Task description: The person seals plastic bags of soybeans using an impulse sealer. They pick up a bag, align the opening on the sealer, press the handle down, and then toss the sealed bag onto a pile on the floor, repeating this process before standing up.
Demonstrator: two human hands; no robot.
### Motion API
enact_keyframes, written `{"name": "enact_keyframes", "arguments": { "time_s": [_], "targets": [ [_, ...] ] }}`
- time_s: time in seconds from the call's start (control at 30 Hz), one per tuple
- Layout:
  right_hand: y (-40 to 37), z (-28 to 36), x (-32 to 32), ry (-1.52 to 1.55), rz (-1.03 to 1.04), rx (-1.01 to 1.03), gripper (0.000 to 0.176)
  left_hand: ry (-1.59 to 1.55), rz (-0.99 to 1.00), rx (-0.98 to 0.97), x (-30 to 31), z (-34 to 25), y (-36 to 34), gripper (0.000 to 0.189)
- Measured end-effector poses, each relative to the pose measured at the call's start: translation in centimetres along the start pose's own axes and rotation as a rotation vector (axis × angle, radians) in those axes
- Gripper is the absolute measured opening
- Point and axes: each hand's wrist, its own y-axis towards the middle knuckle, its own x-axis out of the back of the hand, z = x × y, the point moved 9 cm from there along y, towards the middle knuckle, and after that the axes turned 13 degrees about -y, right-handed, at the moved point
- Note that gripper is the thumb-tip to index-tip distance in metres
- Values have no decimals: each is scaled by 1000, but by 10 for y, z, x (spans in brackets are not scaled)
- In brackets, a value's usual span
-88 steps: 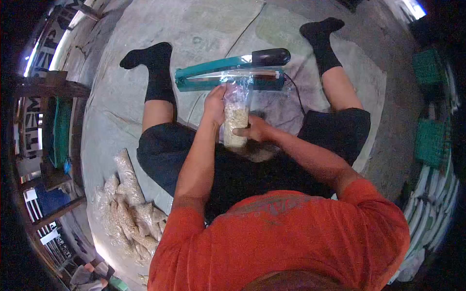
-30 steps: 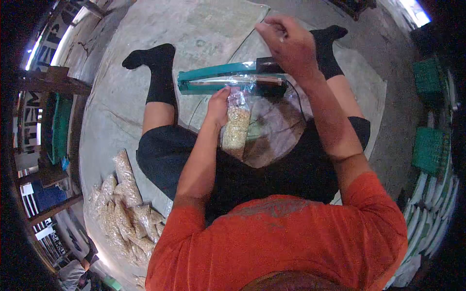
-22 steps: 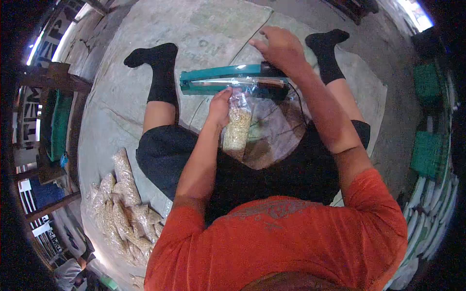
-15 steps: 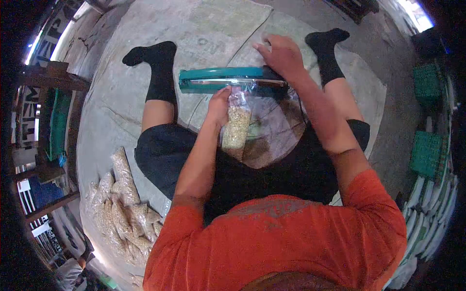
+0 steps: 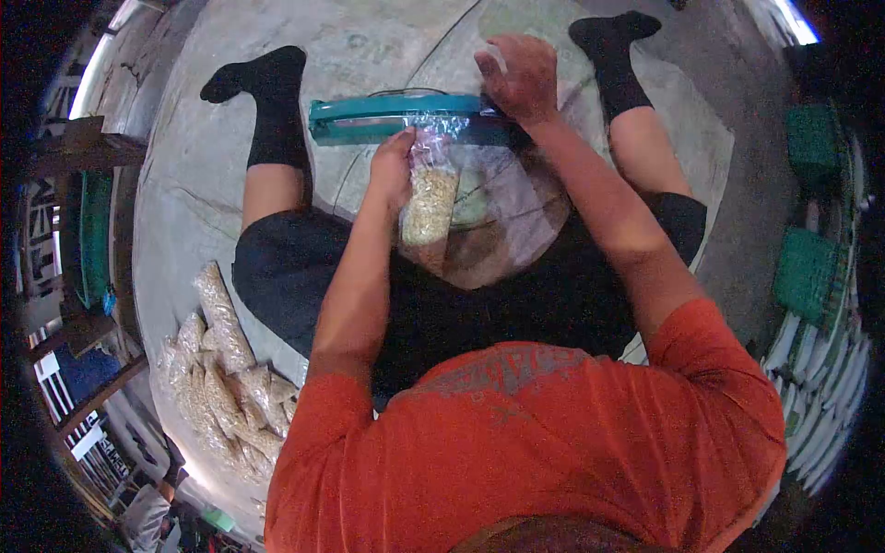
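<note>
Between the legs lies a long teal device [image 5: 359, 122], probably a bag sealer, with a dark right end. My left hand [image 5: 393, 168] pinches the upper edge of a clear plastic bag [image 5: 430, 205] filled with pale grains or pieces. The bag's top reaches the device's near edge. My right hand [image 5: 522, 76] is above the device's dark right end, its fingers curled; whether it presses the device or holds anything is unclear. Clear plastic [image 5: 516, 207] is spread over the lap to the right of the bag.
Several filled bags [image 5: 221, 378] are heaped on the pale floor sheet [image 5: 184, 221] at the left. Green crates [image 5: 804, 272] and a row of white bundles [image 5: 816, 396] stand at the right. Wooden shelving [image 5: 92, 341] is at the far left.
The device now looks closed, its upper and lower parts nearer each other over the bag's top. My right hand's fingers have curled. The whole view has shifted slightly.
</note>
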Motion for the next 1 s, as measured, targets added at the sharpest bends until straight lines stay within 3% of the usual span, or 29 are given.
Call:
{"name": "enact_keyframes", "arguments": {
  "time_s": [0.13,0.2,0.4,1.0],
  "targets": [
    [1,1,5,10,-58,53,53,-8,-31,15,13,5,7,34],
    [0,2,7,17,-96,69,66,-19,2,-10,12,5,9,38],
    [-1,7,22,21,-134,43,76,-66,-6,-9,-1,0,-2,33],
    [-5,15,22,22,-91,110,78,-54,-5,0,3,3,2,36]
  ]
}}
